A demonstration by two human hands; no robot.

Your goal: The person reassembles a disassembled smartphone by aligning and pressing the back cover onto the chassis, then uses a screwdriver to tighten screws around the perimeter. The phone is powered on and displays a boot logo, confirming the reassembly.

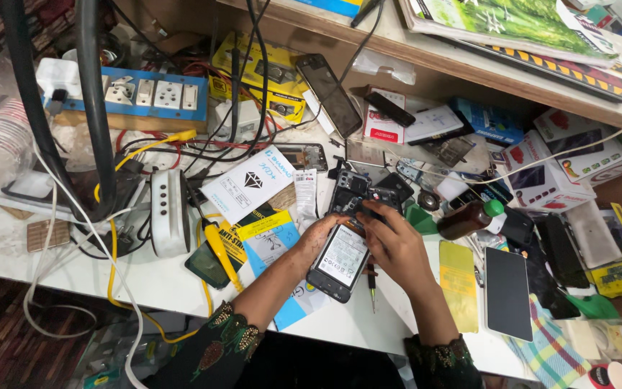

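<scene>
white workbench (181,284), cluttered; one blue socket strip (134,97) at rear left; one opened phone (338,261) with its back off, battery showing, at front centre, long axis tilted, top end pointing up-right; one brown bottle (469,218) with green cap, lying on its side, contents unclear; left hand (316,238) curled on the phone's left edge; right hand (396,245) closed over its top end

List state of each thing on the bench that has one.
opened phone: back cover off, battery exposed
left hand: steadies the phone's left edge
right hand: fingers at the phone's top edge
brown bottle: capped, lying down
smartphone: screen dark, lying flat
</scene>
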